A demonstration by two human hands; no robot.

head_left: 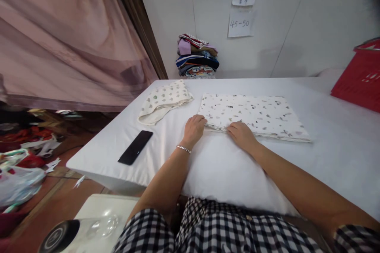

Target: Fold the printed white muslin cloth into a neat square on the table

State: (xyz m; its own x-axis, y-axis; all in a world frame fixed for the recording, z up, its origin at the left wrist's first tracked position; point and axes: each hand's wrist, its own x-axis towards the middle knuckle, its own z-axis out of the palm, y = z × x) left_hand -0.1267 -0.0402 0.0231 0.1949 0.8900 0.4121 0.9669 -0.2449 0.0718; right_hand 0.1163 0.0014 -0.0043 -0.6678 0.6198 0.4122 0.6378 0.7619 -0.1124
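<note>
A white cloth with small printed motifs [252, 112] lies folded into a flat, layered rectangle on the table in front of me. My left hand [194, 128] is at its near left corner, fingers curled over the edge. Along the near edge, a little to the right, my right hand [242, 135] pinches the cloth's layers, its thumb hidden. Behind my left hand rests another folded cloth [166, 99], cream with rows of small green-grey prints, its left side loosely curved.
A black phone [135, 147] lies on the white-covered table [335, 158] at the left. Stacked fabrics [197, 57] stand by the wall. A red basket [360, 75] is at the far right. Below left, a clear bottle [86, 231] lies on a white stool [101, 205].
</note>
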